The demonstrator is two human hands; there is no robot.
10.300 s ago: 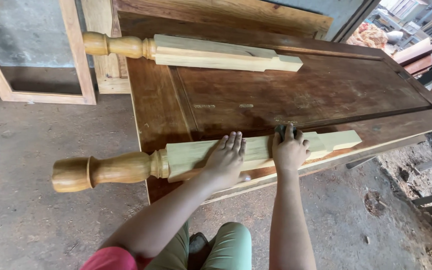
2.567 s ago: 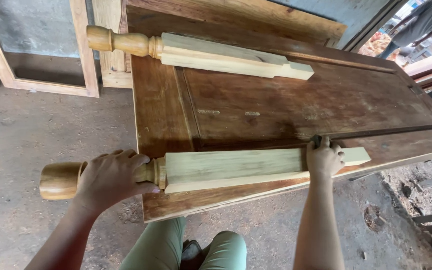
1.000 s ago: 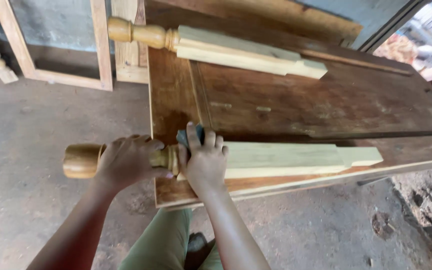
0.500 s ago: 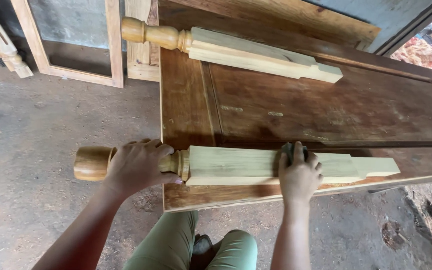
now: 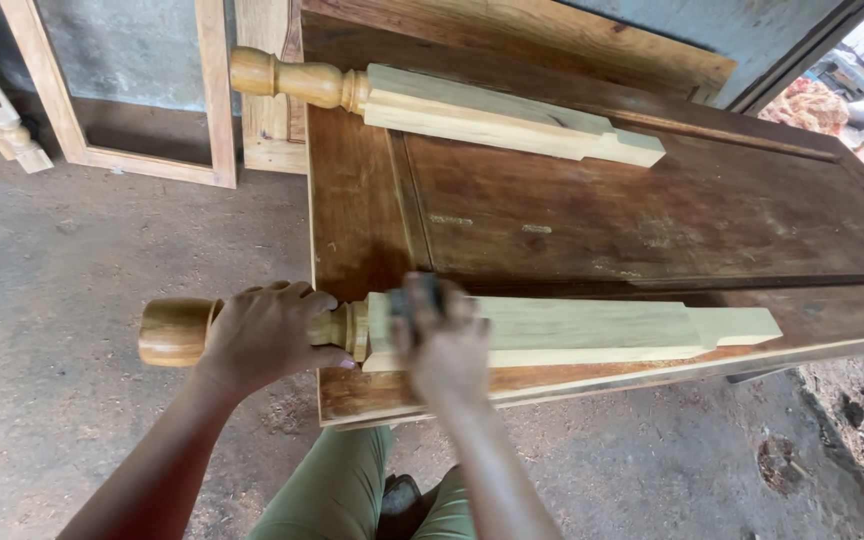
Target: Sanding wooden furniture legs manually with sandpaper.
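Observation:
A wooden furniture leg (image 5: 602,330) lies along the near edge of a dark brown door panel (image 5: 652,220). It has a pale square section and a turned, varnished round end (image 5: 172,332) that hangs off the panel's left edge. My left hand (image 5: 267,335) is wrapped over the turned part beside the square section. My right hand (image 5: 442,345), blurred, presses a small dark sanding pad (image 5: 420,298) on the left end of the pale section. A second, similar leg (image 5: 472,110) lies across the far side of the panel.
Pale wooden frames (image 5: 217,100) lean against the wall at the back left. The concrete floor (image 5: 72,280) is dusty, with sawdust near the panel's edge. My legs in green trousers (image 5: 352,490) are below. Wood scraps and rubble (image 5: 852,400) sit at the right.
My right hand has slid left along the pale section, from near its right part back to the left end beside my left hand. The left hand keeps its hold on the turned part.

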